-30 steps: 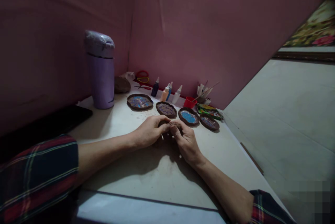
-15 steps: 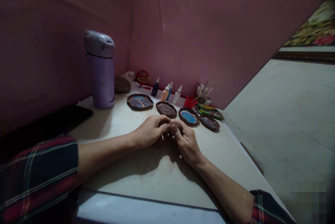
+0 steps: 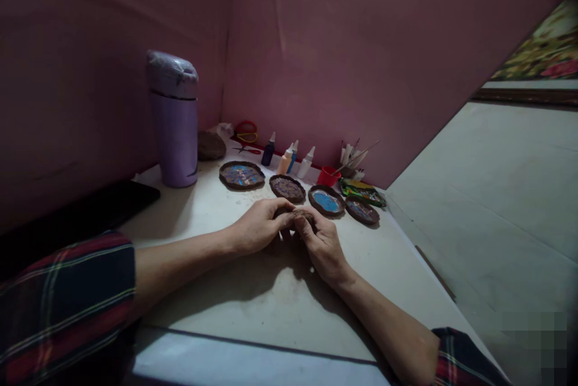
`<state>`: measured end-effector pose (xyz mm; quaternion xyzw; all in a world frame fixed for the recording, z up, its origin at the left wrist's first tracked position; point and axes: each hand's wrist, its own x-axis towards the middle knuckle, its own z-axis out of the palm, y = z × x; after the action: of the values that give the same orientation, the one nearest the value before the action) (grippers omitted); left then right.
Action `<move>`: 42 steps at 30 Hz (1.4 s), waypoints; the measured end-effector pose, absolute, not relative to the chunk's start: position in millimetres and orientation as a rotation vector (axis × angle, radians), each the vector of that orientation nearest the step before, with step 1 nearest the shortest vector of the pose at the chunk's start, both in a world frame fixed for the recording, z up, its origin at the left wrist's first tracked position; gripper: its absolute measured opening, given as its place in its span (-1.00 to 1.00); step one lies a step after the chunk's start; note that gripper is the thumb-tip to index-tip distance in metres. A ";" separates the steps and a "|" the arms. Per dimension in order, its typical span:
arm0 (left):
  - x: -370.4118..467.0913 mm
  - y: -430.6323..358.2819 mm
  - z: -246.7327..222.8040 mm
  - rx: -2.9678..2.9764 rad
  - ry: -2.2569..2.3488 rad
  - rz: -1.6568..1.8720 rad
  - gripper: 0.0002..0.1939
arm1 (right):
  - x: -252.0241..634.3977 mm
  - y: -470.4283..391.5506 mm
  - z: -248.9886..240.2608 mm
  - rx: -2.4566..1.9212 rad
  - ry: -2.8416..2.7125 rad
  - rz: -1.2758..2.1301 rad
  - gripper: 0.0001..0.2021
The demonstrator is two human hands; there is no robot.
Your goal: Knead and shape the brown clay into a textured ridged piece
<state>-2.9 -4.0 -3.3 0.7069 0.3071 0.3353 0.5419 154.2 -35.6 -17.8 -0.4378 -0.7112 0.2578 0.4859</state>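
Above the middle of the white table [image 3: 271, 326], my left hand [image 3: 264, 226] and my right hand [image 3: 321, 244] meet, fingers closed on a small piece of brown clay [image 3: 303, 212]. Both thumbs press on it from my side, and most of the clay is hidden behind the fingers. Just beyond my hands stand shallow brown clay dishes with wavy rims: one with blue and orange swirls [image 3: 241, 175], one speckled purple [image 3: 288, 188], one filled with blue [image 3: 326, 200], and a smaller dark one [image 3: 362, 210] at the right.
A purple tumbler [image 3: 174, 127] stands at left beside a dark phone-like slab [image 3: 135, 194]. Along the back are a clay lump [image 3: 211, 146], scissors [image 3: 246, 131], paint bottles [image 3: 284, 161], a red cup [image 3: 328, 176], a brush [image 3: 361, 156] and a green packet [image 3: 363, 192]. Pink panels wall the table.
Almost nothing differs. Both hands stay in the same place with the clay between them, and the fingers shift only very slightly.
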 end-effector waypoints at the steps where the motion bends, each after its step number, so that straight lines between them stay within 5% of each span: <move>1: -2.8 -3.9 -3.3 1.680 0.728 0.796 -0.64 | 154.1 -35.7 -17.7 -1.067 -1.732 0.625 -0.74; 42: -1.9 -4.5 -1.9 1.676 0.752 0.784 -0.66 | 154.5 -36.1 -17.0 -1.077 -1.745 0.620 -0.75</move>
<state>-1.9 -4.5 -1.9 0.7056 0.3164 0.3299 0.5415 154.5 -36.1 -17.0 -0.4412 -0.7149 0.2541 0.4794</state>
